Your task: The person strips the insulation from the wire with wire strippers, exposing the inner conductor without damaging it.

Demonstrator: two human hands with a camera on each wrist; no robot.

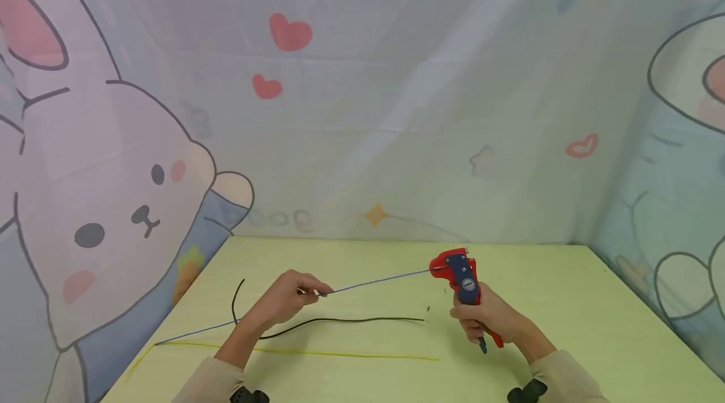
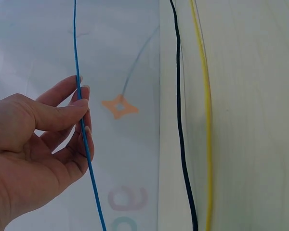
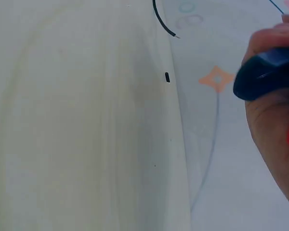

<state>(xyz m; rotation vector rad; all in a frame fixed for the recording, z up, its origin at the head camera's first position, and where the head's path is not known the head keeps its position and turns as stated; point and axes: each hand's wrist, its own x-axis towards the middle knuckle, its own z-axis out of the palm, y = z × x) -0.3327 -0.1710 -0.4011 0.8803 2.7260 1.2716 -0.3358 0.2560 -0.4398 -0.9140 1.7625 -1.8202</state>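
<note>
Blue wire (image 1: pixel 379 281), pinched in left hand (image 1: pixel 287 298) at seven o'clock in the head view: best to hold taut and straight toward stripper (image 1: pixel 468 283), gripped in right hand (image 1: pixel 491 316) at three o'clock from there.

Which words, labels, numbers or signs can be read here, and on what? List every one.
"og": seemingly the end of a faint word on the printed backdrop; earlier letters unclear.
Round white label on the automatic wire stripper: print too small to read.
</note>
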